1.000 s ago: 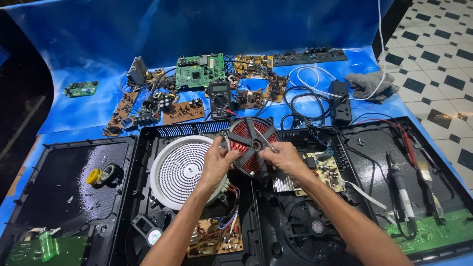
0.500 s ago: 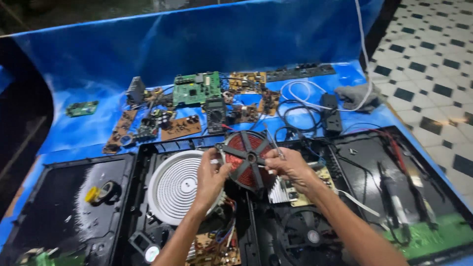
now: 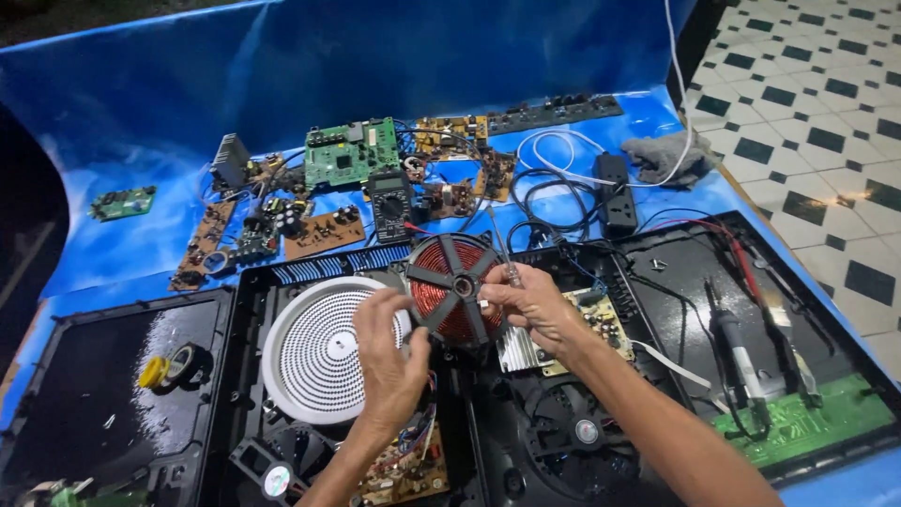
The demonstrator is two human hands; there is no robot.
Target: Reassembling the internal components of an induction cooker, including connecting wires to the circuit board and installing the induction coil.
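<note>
Right now both hands hold up a round copper coil (image 3: pixel 455 286) with black spokes, tilted on its edge above the open black cooker case (image 3: pixel 526 422) near the front middle of the bench (image 3: pixel 141 244). The left hand (image 3: pixel 389 352) is closed on the coil's lower left rim, with the fingers curled round it. The right hand (image 3: pixel 530 305) pinches the coil's right side, close to its middle hub, and a thin screwdriver (image 3: pixel 502 249) sticks up from between its fingers.

Just beside the coil, on its left, a white round plate (image 3: pixel 314 352) with many small dots lies flat in the case. Under the right hand sits a silver finned block (image 3: pixel 521 352) on a brown board. A round fan (image 3: pixel 587 430) shows in the case near the front edge.

Toward the back of the bench lie many circuit boards, among them a green board (image 3: pixel 352 152), and a black meter (image 3: pixel 388 205) stands just behind the coil. A grey cloth (image 3: pixel 668 155) lies at the back right corner. A roll of yellow tape (image 3: pixel 155 373) rests on the dark glass panel (image 3: pixel 84 394) at the front left. Another dark panel at the front right carries a soldering iron (image 3: pixel 737 347).
</note>
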